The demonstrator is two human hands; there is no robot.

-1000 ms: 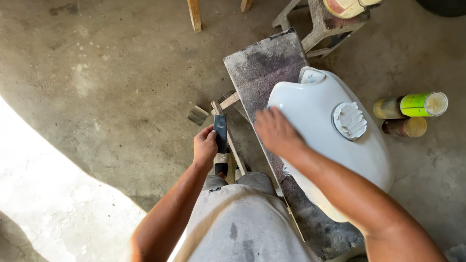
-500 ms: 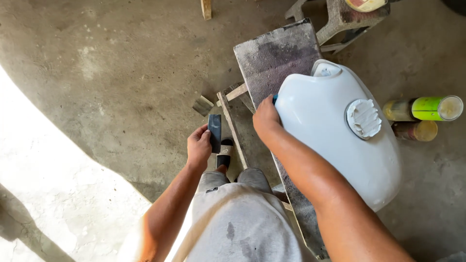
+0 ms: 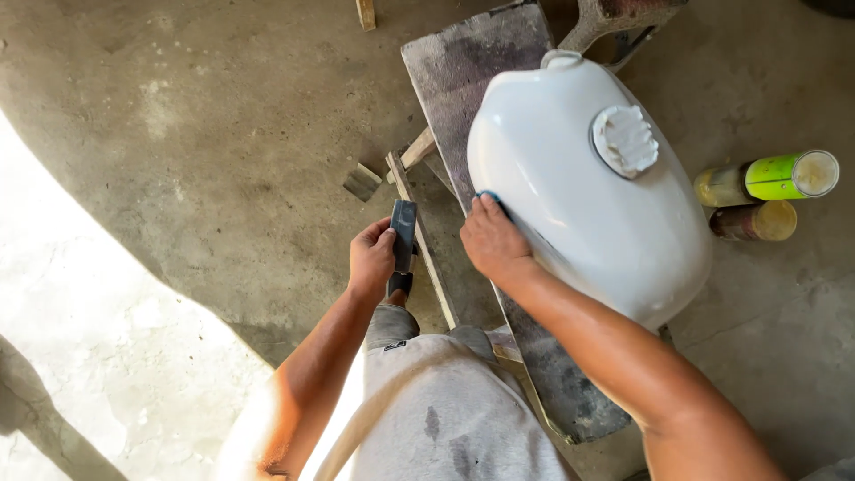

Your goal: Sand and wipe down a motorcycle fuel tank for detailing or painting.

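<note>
On concrete floor point(image 3: 178, 134): one white tank point(image 3: 579, 196), two cans point(image 3: 770, 178); two hands — left point(image 3: 372, 260) gripping dark block point(image 3: 403, 233), right point(image 3: 492, 242) pressing blue pad point(image 3: 488, 195).

Hard daylight floods the concrete floor point(image 3: 80, 356) at lower left (blown out to near white), its edge curved; the rest lies in soft shade, sharply focused, with mild sheen on the white tank point(image 3: 570, 205).
</note>
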